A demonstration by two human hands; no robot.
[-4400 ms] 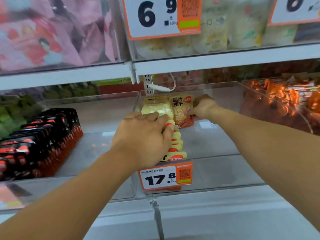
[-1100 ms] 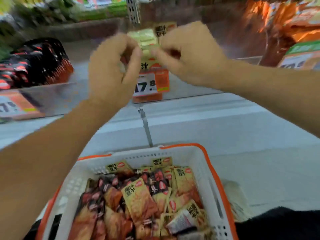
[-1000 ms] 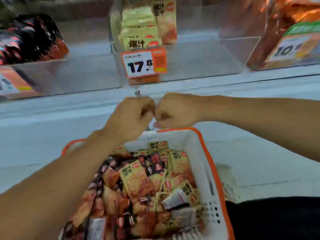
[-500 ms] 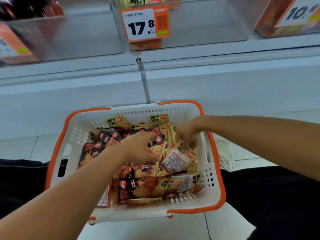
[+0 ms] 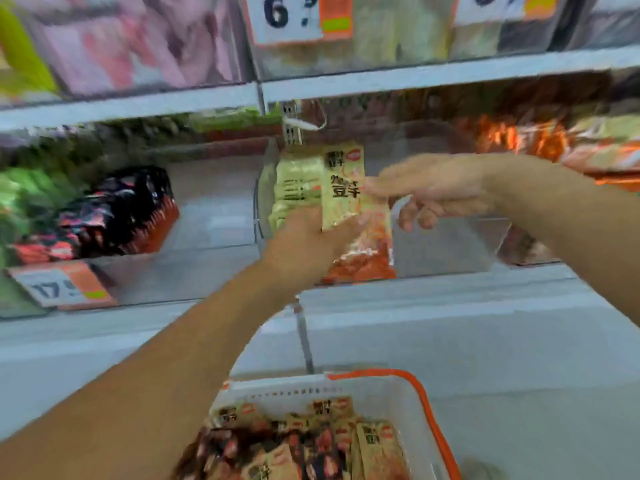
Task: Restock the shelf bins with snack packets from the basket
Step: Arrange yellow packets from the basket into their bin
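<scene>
Both hands raised at the clear shelf bin (image 5: 450,237)
Left hand (image 5: 304,247) grips a yellow snack packet (image 5: 343,195); right hand (image 5: 429,192) pinches its edge, blurred.

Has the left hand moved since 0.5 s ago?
Yes. The left hand went up out of the basket to the clear bin, holding a yellow packet.

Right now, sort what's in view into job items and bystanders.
Job items:
- yellow snack packet, held by both hands: left hand, right hand
- clear bin
- basket

Bystanders:
- black packets
- orange packets
- price tag
</scene>
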